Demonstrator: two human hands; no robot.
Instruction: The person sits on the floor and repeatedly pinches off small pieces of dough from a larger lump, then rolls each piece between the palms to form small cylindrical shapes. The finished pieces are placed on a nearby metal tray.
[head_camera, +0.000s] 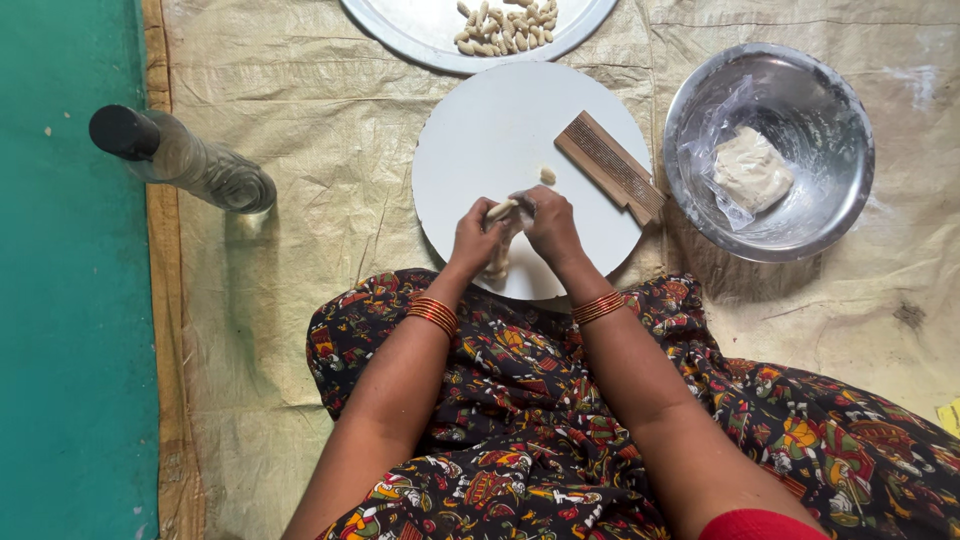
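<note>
Over the near part of a round white board (480, 130), my left hand (474, 238) and my right hand (550, 226) meet on a pale rope of dough (500, 210). One end of the rope sticks out above my left fingers, and more dough hangs between the hands down to the board. A small dough piece (547, 176) lies on the board just beyond my right hand. Next to it lies a ridged wooden paddle (612, 167), set diagonally on the board's right side.
A steel plate (420, 30) at the top holds several shaped dough pieces (503, 28). A steel bowl (800, 230) on the right contains wrapped dough in clear plastic (750, 170). A clear bottle with a black cap (185, 160) lies at the left on the tan sheet.
</note>
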